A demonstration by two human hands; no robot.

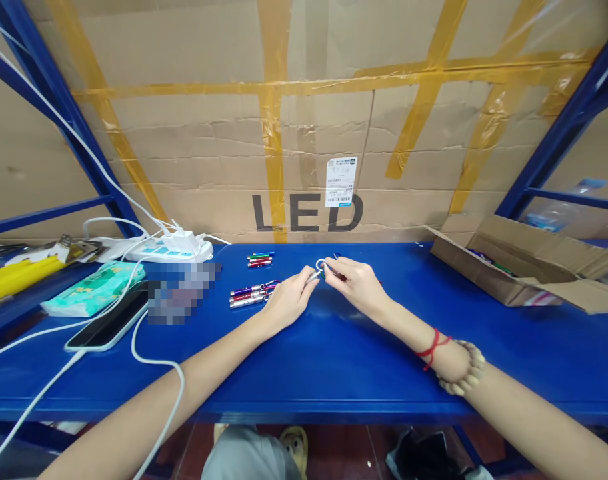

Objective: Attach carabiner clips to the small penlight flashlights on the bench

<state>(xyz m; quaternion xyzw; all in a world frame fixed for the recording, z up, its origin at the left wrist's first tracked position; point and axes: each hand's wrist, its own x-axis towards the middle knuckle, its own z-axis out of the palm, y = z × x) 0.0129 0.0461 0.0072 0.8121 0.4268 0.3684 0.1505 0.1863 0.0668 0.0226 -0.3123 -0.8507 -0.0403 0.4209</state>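
Note:
In the head view my left hand (289, 300) pinches a small silver penlight (313, 277) between thumb and fingers. Closed on a light-coloured ring (319, 265) at the penlight's far end is my right hand (357, 283); its fingers partly cover the ring. Just left of my left hand lie several metal penlights (247, 295), purple, red and silver, with clips at their right ends. Farther back is a smaller group of green and red penlights (260, 260). Some blue bits show behind my right hand, mostly hidden by it.
The blue shelf (304, 373) bears an open cardboard box (504, 280) at right with small items inside. At left are a phone (111, 320) on a white cable, a tissue pack (95, 290) and a power strip (169, 248). A large taped carton (209, 153) stands behind.

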